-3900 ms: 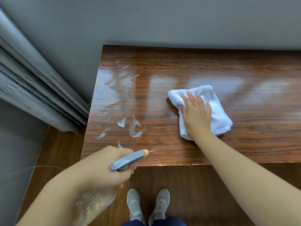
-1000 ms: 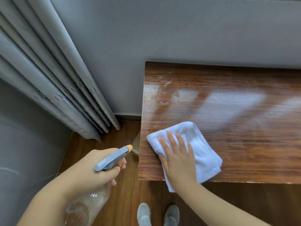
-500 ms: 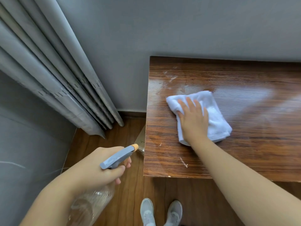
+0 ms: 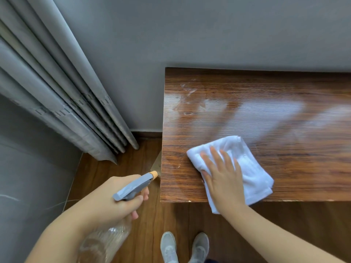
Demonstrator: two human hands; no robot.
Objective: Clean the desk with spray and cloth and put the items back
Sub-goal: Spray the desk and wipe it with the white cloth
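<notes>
Two hands are at work. Desk (image 4: 284, 168), the largest item, shows white spray residue (image 4: 187, 91) toward its 11 o'clock corner, unwiped. White cloth (image 4: 252, 173) lies folded at the near-left corner, its lower end overhanging the front edge. Right hand (image 4: 223, 179) presses it flat, fingers straight and spread toward 11 o'clock, gripping nothing. Judgement: passes should carry toward 12 o'clock under even pressure. Left hand (image 4: 114, 198), off the desk at 9 o'clock, is curled round the spray bottle (image 4: 133, 187), nozzle toward 2 o'clock.
</notes>
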